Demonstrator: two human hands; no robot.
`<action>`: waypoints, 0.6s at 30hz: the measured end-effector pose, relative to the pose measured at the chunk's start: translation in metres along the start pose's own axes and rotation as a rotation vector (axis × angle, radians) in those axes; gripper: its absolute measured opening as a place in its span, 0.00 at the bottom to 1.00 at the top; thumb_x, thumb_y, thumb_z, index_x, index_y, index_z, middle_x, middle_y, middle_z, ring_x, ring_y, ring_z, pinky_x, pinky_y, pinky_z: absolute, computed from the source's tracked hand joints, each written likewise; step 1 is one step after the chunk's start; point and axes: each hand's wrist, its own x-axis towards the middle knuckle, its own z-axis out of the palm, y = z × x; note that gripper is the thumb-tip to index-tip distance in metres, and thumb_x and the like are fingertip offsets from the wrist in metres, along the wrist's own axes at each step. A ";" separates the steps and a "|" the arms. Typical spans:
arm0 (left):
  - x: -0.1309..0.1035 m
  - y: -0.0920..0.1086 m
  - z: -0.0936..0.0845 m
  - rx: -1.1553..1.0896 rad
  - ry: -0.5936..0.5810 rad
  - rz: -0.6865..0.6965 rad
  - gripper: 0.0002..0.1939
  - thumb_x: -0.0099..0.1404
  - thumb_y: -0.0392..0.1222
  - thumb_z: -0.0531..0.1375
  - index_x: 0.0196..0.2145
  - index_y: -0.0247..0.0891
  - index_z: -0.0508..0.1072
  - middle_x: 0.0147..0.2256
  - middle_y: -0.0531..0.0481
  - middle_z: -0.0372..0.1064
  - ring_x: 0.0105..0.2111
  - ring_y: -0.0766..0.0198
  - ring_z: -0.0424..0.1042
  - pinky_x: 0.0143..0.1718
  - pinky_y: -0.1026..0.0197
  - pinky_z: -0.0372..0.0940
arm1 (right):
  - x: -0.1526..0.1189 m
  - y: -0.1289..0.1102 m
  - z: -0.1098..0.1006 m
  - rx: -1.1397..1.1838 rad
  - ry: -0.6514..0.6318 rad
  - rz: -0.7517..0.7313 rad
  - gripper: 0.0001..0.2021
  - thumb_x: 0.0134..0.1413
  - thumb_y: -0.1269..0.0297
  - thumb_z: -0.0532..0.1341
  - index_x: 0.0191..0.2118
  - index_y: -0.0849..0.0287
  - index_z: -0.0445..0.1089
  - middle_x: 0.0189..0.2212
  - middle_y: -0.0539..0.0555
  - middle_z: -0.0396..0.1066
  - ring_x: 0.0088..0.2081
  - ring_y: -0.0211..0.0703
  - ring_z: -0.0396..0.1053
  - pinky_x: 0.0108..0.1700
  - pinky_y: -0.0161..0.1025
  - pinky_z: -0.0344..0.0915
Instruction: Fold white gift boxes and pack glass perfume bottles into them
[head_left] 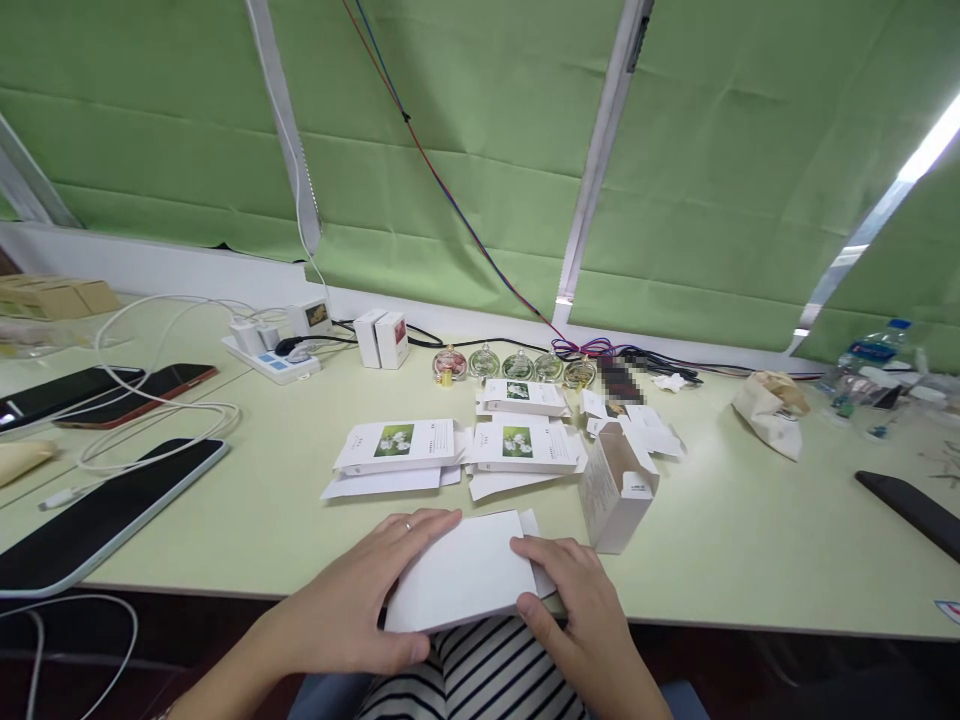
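At the table's front edge lies a flat white box [463, 572], its blank face up and a flap sticking out at its right end. My left hand [367, 590] grips the box's left end, thumb at the near edge and fingers over the far side. The right end is held by my right hand [574, 610], with fingertips on top and the thumb at the near edge. Just beyond lie flat printed boxes with green flower pictures, one at the left [397, 445] and one at the centre [525, 447]. An open upright box [616, 490] stands beyond my right hand.
Several round glass bottles [484, 362] line the back beside small white boxes [381, 340]. Phones [120, 510], cables and a power strip [271, 362] occupy the left. To the right are a crumpled bag [771, 415], a plastic bottle [870, 360] and a dark phone [911, 510].
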 end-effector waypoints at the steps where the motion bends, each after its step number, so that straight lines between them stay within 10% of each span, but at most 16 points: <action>1: 0.000 0.000 0.000 0.000 0.003 0.002 0.46 0.54 0.62 0.60 0.64 0.47 0.46 0.62 0.44 0.50 0.59 0.41 0.51 0.58 0.44 0.52 | 0.000 0.000 0.000 -0.001 0.006 -0.003 0.16 0.60 0.55 0.53 0.51 0.53 0.63 0.43 0.52 0.73 0.42 0.46 0.69 0.42 0.43 0.67; 18: 0.002 0.003 0.001 0.032 -0.057 -0.063 0.49 0.53 0.57 0.62 0.64 0.45 0.42 0.63 0.43 0.47 0.60 0.41 0.48 0.59 0.42 0.49 | 0.001 -0.003 -0.001 -0.023 0.004 0.006 0.17 0.61 0.54 0.52 0.52 0.53 0.63 0.45 0.52 0.73 0.43 0.46 0.69 0.43 0.43 0.67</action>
